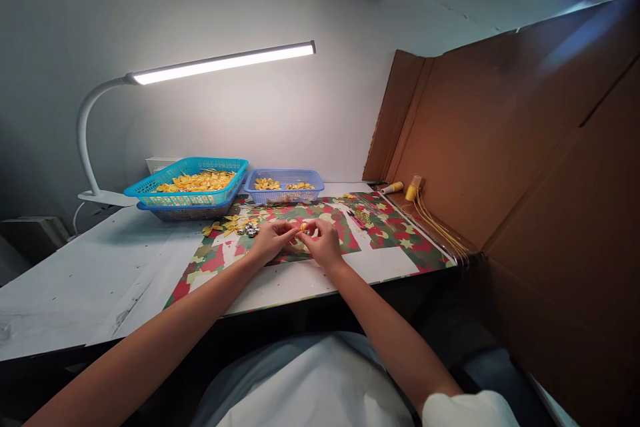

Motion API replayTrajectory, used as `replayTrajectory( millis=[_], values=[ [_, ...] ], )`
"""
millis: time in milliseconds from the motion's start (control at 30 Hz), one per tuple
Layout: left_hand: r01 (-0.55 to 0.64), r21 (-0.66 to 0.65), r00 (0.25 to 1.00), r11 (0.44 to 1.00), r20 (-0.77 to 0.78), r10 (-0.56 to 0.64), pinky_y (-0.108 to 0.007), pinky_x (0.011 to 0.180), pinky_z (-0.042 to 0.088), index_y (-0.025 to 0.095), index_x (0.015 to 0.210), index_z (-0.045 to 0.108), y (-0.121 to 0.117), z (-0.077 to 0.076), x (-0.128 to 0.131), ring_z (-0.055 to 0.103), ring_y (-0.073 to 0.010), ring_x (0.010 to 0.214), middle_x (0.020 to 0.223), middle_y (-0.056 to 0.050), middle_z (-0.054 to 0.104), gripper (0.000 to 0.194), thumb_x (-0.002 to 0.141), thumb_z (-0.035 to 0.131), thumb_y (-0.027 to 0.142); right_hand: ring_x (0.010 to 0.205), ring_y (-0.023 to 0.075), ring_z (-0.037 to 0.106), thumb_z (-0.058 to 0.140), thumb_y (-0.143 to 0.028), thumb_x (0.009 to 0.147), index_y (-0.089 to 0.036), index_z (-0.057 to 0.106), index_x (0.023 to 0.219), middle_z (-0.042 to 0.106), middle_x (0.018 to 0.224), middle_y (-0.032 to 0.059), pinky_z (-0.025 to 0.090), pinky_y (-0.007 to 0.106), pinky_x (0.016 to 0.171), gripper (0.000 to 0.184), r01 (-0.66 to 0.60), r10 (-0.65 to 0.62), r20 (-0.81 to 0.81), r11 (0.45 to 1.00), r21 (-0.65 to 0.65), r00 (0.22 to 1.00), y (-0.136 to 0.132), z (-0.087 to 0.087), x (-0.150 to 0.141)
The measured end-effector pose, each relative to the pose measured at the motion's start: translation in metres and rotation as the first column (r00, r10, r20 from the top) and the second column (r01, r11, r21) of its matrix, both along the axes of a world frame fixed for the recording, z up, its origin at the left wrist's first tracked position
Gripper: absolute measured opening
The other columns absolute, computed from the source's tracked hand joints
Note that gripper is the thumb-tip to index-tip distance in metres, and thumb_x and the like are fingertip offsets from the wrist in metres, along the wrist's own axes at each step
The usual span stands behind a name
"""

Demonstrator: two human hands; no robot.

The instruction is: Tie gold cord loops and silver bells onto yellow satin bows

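My left hand [273,240] and my right hand [323,241] meet above the patterned mat, fingertips pinched together. Between them shows a small yellow ribbon bow [303,228], mostly covered by the fingers. Just left of my left hand lie a little heap of silvery pieces [249,230] and several loose yellow bows [231,224]. To the right of my right hand, a pink-handled tool [356,219] rests on the mat beside a scatter of tiny gold bits [365,217].
A turquoise basket [187,199] full of yellow bows sits on another basket at the back left. Beside it stands a blue-violet divided basket [285,197]. A lit lamp [225,63] arches over the table [100,273]. Cardboard [500,133] walls the right side, near yellow cords [440,223].
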State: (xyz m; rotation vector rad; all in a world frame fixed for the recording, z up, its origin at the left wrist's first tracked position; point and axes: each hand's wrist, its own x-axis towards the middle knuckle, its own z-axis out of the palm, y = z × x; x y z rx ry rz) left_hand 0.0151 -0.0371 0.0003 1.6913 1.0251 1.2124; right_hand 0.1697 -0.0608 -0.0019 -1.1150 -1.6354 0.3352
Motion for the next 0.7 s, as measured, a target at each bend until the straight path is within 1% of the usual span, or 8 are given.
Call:
replayTrajectory(
  millis=[100,133,167,233,333,467,567,700],
  values=[
    [-0.014,0.048,0.999,0.999,-0.028,0.015,-0.025,0.051,0.047,0.018,0.068,0.066,-0.0006,0.0007,-0.0002,0.062,-0.0162,0.054,0.06,-0.002,0.067,0.037,0.065,0.071,0.055,0.077,0.0162,0.053,0.065,-0.02,0.078,-0.02,0.063,0.075,0.06,0.076,0.0006,0.042,0.029,0.076,0.004,0.03,-0.03,0.007,0.995,0.094,1.0,-0.0009,0.0018,0.0004],
    [-0.02,0.065,0.999,0.998,-0.048,0.024,-0.025,0.051,0.047,0.018,0.07,0.066,-0.0011,0.0009,-0.0003,0.062,-0.0159,0.054,0.061,-0.002,0.067,0.037,0.066,0.07,0.054,0.079,0.0165,0.053,0.063,-0.019,0.079,-0.02,0.064,0.077,0.061,0.079,0.0013,0.042,0.029,0.077,0.003,0.026,-0.027,0.007,0.994,0.107,1.0,-0.0009,0.0018,0.0006],
    [-0.025,0.084,0.997,0.996,-0.07,0.031,-0.025,0.052,0.047,0.018,0.071,0.067,-0.0016,0.0009,-0.0003,0.061,-0.0157,0.055,0.062,-0.002,0.067,0.036,0.067,0.07,0.053,0.081,0.0169,0.053,0.061,-0.018,0.081,-0.02,0.066,0.08,0.061,0.081,0.002,0.042,0.03,0.078,0.006,0.02,-0.022,0.014,0.993,0.113,1.0,-0.0006,0.0014,0.0007],
    [-0.026,0.129,0.994,0.991,-0.104,0.039,-0.025,0.054,0.047,0.017,0.073,0.068,-0.0022,0.0003,-0.0003,0.061,-0.0154,0.057,0.064,-0.002,0.068,0.034,0.069,0.069,0.051,0.085,0.018,0.053,0.059,-0.017,0.082,-0.021,0.069,0.082,0.061,0.084,0.0028,0.043,0.031,0.08,0.01,0.023,-0.028,0.048,0.994,0.108,0.998,0.0005,-0.0007,0.0008],
    [-0.021,0.192,0.993,0.981,-0.112,0.043,-0.026,0.058,0.049,0.017,0.073,0.067,-0.0017,-0.0023,-0.0006,0.061,-0.0157,0.061,0.068,-0.003,0.069,0.031,0.07,0.07,0.047,0.087,0.0195,0.052,0.058,-0.017,0.083,-0.021,0.071,0.086,0.06,0.085,0.0037,0.043,0.033,0.082,0.015,0.069,-0.079,0.105,0.993,0.096,0.991,0.0029,-0.0046,0.0002],
    [-0.039,0.228,0.988,0.973,-0.138,0.072,-0.026,0.057,0.049,0.017,0.071,0.064,0.0004,-0.0056,-0.0014,0.061,-0.0151,0.059,0.065,-0.001,0.066,0.025,0.07,0.07,0.041,0.089,0.0202,0.053,0.055,-0.016,0.085,-0.021,0.072,0.091,0.06,0.088,0.0048,0.044,0.033,0.082,0.019,0.102,-0.113,0.143,0.992,0.076,0.983,0.004,-0.0062,-0.0017],
    [-0.047,0.256,0.983,0.965,-0.16,0.091,-0.026,0.058,0.049,0.018,0.07,0.063,0.0017,-0.0066,-0.0021,0.06,-0.015,0.059,0.065,-0.001,0.066,0.022,0.069,0.07,0.039,0.09,0.0208,0.053,0.055,-0.018,0.086,-0.02,0.073,0.089,0.06,0.087,0.0054,0.043,0.034,0.082,0.018,0.119,-0.124,0.169,0.992,0.038,0.978,0.004,-0.0058,-0.0036],
    [-0.034,0.279,0.977,0.96,-0.192,0.09,-0.026,0.057,0.048,0.018,0.069,0.062,0.0017,-0.0062,-0.0025,0.059,-0.0145,0.058,0.064,-0.001,0.065,0.023,0.072,0.067,0.04,0.091,0.0214,0.052,0.061,-0.017,0.082,-0.022,0.072,0.083,0.061,0.088,0.0051,0.043,0.035,0.081,0.012,0.113,-0.112,0.195,0.994,0.005,0.974,0.0057,-0.0078,-0.0056]
  ],
)
